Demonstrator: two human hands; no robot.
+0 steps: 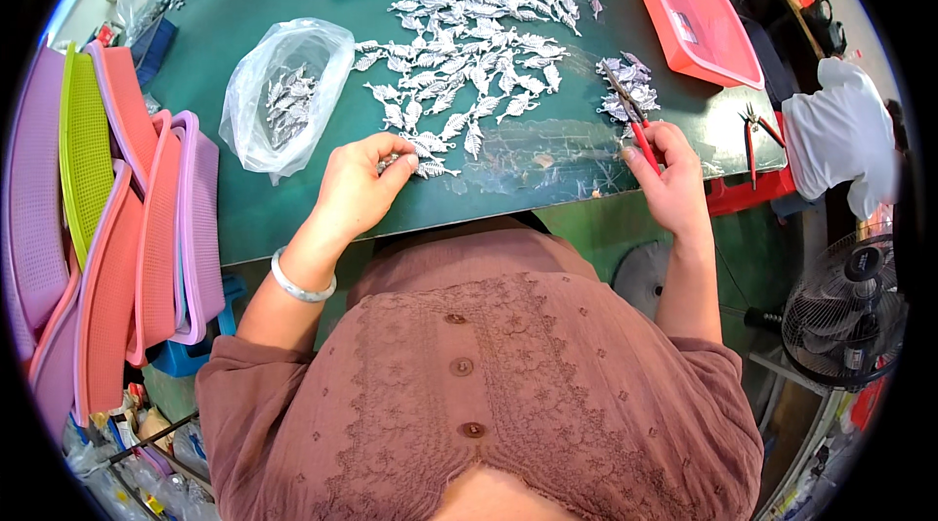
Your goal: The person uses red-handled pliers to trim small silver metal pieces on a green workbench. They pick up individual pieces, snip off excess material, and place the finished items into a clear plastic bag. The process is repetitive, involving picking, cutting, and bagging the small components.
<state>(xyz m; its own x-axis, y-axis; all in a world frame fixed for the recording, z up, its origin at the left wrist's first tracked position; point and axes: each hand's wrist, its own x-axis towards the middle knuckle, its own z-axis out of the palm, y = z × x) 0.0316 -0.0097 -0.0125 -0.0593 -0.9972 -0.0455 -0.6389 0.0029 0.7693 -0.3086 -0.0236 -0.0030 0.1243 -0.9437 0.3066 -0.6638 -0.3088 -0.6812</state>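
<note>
Silver-coloured metal, by the look of it, makes up the small fish-shaped pieces (422,79) spread across the upper middle of the frame on the green counter (254,208). More sit in a clear plastic bag (337,57) at the upper left, and a small pile (640,91) lies at the upper right, beneath the tip of the pliers (629,108).

The left hand (360,184), near the centre, has its grip pressed together, thumb against forefinger, seemingly pinching one piece at the lower end of the spread; the fingers hide most of it. The right hand's (672,174) grip is wrapped around the red handles of the pliers; whether their tip bites on a piece cannot be told.

Each piece should be light and stiff, with a ribbed body that ought to give bare fingertips some purchase. Thin fins and narrow ends look like the weak spots, likelier to bend or snag on a neighbour. The broad middle of the body seems the best place to pinch, flat sides between thumb and forefinger. Metal pliers could scratch the finish if squeezed hard there. The bag looks soft and floppy, best held at its rim.
</note>
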